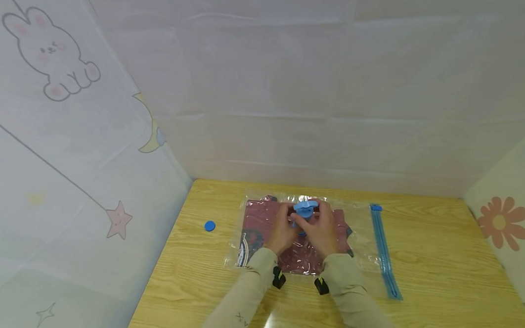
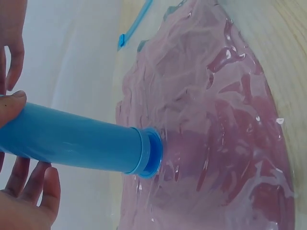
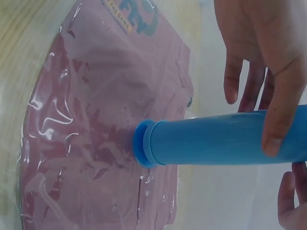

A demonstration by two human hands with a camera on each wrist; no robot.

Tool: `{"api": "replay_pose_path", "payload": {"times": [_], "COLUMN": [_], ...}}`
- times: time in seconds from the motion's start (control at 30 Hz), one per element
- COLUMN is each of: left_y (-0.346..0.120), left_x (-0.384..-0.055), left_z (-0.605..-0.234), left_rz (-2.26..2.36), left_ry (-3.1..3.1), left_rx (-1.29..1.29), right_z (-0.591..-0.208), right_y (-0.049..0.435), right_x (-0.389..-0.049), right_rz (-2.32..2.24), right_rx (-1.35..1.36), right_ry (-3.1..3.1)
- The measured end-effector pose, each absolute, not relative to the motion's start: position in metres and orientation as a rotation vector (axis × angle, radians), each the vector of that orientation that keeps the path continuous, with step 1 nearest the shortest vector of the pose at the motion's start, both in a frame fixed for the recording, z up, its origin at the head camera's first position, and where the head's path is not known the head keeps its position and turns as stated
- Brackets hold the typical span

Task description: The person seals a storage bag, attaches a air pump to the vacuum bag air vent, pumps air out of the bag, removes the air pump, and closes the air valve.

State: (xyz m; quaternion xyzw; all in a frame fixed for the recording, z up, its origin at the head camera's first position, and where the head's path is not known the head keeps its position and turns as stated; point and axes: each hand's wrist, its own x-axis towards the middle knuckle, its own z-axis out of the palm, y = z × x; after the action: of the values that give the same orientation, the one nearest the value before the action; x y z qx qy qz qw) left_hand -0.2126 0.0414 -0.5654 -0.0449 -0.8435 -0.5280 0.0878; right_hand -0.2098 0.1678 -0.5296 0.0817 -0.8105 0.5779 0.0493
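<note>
A blue hand pump (image 1: pixel 306 206) stands over a clear vacuum storage bag (image 1: pixel 362 223) on the table. Its lower end meets the round blue valve (image 2: pixel 156 153) on the bag; a dark gap shows at one side of the joint, and full seating cannot be told. Folded inside the bag is a dark red garment (image 1: pixel 260 216) with a printed design. My left hand (image 1: pixel 282 230) grips the pump's barrel, its thumb across the side in the right wrist view. From the other side my right hand (image 1: pixel 323 231) holds it too, thumb in front.
A round blue cap (image 1: pixel 210 225) lies on the table left of the bag. Along the bag's right end runs a blue zip strip (image 1: pixel 384 254) with a blue slider (image 1: pixel 376 207) at its far end. Patterned cloth walls (image 1: pixel 265 109) enclose the wooden table (image 1: pixel 444 272).
</note>
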Motion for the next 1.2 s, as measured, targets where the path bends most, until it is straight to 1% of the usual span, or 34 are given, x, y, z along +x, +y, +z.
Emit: {"api": "replay_pose_path", "payload": {"times": [0.2, 0.43, 0.57, 0.87, 1.2], "left_y": [0.0445, 0.0426, 0.0404, 0.0375, 0.0377], "left_x": [-0.2124, -0.2131, -0.2137, -0.2141, -0.2153], "left_z": [-0.5663, -0.568, -0.5682, -0.5672, -0.5693], "left_rz": [-1.496, -1.476, -1.537, -1.635, -1.661], "left_ry": [-2.491, -2.501, -2.503, -2.561, -2.549], "left_rx": [-0.127, -0.13, -0.167, -0.188, -0.222], "right_z": [-0.5279, -0.5283, -0.5295, -0.5287, -0.526], "right_y": [0.1647, 0.1658, 0.1677, 0.1733, 0.173], "right_x": [-0.2115, -0.2132, -0.214, -0.2131, -0.2111], "right_rz": [1.748, 1.624, 1.583, 1.653, 1.737], "right_rx": [0.195, 0.274, 0.313, 0.35, 0.326], "right_ry": [-2.474, -2.458, -2.454, -2.473, -2.483]}}
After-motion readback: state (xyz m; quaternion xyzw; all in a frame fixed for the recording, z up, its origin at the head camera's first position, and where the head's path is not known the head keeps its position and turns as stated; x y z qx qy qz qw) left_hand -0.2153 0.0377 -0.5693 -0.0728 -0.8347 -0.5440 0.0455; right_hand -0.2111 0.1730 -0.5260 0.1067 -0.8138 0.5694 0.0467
